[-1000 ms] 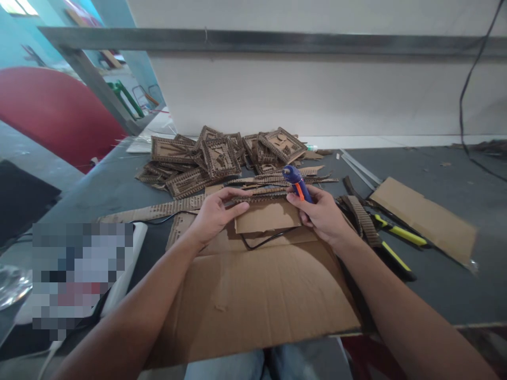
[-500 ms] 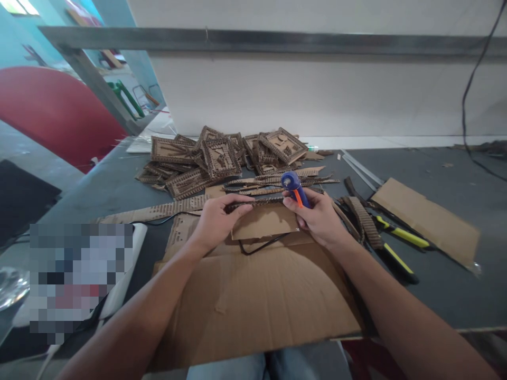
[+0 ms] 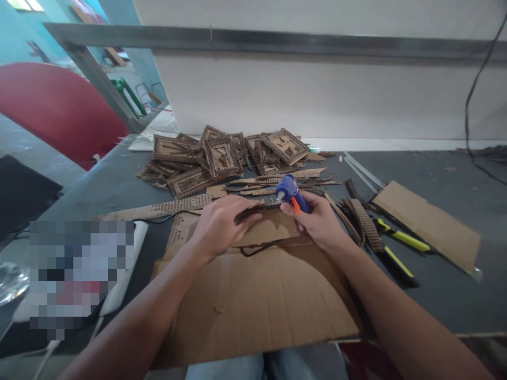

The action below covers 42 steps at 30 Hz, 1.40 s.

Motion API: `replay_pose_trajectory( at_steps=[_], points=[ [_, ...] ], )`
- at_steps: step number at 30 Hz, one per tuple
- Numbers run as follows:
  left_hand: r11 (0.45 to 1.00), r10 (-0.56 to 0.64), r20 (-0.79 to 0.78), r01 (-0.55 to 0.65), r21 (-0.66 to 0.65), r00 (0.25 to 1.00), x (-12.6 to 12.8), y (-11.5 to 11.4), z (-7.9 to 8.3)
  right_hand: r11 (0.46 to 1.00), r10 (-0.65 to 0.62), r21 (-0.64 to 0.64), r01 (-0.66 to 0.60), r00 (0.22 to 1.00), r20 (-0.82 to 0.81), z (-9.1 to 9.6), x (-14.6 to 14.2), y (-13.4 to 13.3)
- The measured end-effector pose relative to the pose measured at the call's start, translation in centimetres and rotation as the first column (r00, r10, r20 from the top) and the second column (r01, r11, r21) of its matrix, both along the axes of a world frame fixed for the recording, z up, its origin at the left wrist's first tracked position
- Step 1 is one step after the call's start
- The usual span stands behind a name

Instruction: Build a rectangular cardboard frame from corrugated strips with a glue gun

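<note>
In my right hand [image 3: 317, 219] is a blue glue gun [image 3: 291, 191] with an orange trigger, its nozzle pointing left and down. My left hand [image 3: 222, 224] pinches a dark corrugated cardboard strip [image 3: 249, 211] along the far edge of a small cardboard panel [image 3: 273, 228]. The nozzle is close to the strip's right part; whether it touches I cannot tell. Under both hands lies a large cardboard sheet [image 3: 261, 301], reaching over the table's front edge. A black cord [image 3: 257, 250] loops below the panel.
Several cardboard frames [image 3: 224, 158] are heaped at the back, with loose corrugated strips [image 3: 273, 182] before them. To the right lie yellow-and-black cutters [image 3: 404, 236] and a cardboard piece [image 3: 428, 221]. A white power strip [image 3: 127, 272] is on the left.
The glue gun has turned, its nozzle swinging left and down toward the strip. My left hand has rolled over, and the strip's left part is now raised in its fingers.
</note>
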State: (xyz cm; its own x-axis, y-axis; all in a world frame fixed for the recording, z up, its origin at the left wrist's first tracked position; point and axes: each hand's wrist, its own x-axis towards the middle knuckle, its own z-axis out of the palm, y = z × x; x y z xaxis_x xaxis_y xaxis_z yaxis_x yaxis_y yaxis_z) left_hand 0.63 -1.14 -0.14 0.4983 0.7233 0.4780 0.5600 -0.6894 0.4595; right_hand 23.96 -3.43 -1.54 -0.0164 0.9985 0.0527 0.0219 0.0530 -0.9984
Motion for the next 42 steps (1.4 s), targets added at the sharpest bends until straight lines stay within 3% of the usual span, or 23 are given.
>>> replay_pose_trajectory(
  at_steps=[7,13,24,33,42],
  points=[
    [0.983,-0.015,-0.092,0.032,0.18,0.996,1.0,-0.6,-0.4,1.0,0.018,-0.007,-0.018,1.0,-0.008,0.2,-1.0,-0.4],
    [0.959,0.06,-0.213,0.003,0.282,0.975,1.2,-0.6,-0.7,1.0,0.02,-0.011,-0.02,0.999,0.025,0.1,-1.0,-0.3],
    [0.939,0.037,-0.255,0.054,0.341,0.966,1.5,-0.6,-0.4,0.999,0.034,-0.025,-0.032,0.996,0.083,0.9,-1.4,-0.8],
    [0.936,0.065,-0.3,0.046,0.349,0.952,1.5,-0.3,-0.3,0.998,0.056,0.006,-0.056,0.995,0.077,-0.2,-1.2,-0.4],
    [0.919,-0.018,-0.263,0.12,0.377,0.965,1.2,0.2,-0.1,0.999,0.035,0.008,-0.035,0.996,0.087,0.7,-1.5,-0.6]
  ],
)
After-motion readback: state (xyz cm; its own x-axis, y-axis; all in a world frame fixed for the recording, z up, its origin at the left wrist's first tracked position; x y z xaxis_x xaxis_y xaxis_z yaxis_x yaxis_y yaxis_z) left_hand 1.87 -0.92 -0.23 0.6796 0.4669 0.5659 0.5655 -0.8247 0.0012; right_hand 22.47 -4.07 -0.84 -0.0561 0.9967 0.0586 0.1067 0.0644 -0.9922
